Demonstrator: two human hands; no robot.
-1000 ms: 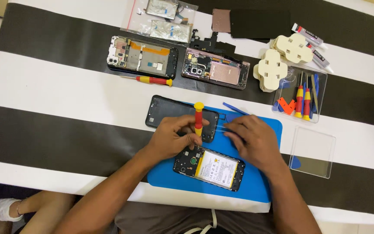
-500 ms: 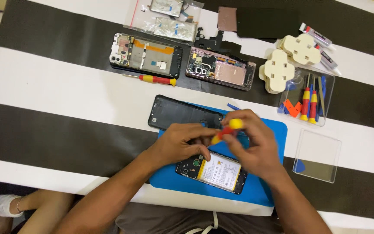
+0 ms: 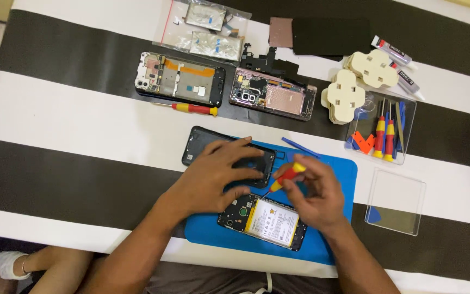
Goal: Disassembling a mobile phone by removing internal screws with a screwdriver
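With the back cover (image 3: 202, 146) already off beside the opened phone (image 3: 265, 220) on the blue mat (image 3: 338, 179), my left hand (image 3: 213, 177) rests spread on that cover while my right hand (image 3: 314, 193) pinches the screwdriver (image 3: 283, 178) over the phone's screws, disassembly barely begun.

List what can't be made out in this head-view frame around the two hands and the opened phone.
- Screwdriver tip: too small, so the screw it meets is unclear.
- Opened phone upper edge: covered by the left hand.
- Black back cover middle: under the left hand.
- Right hand fingertips: curled out of sight.
- Blue mat near edge: partly hidden by both forearms.
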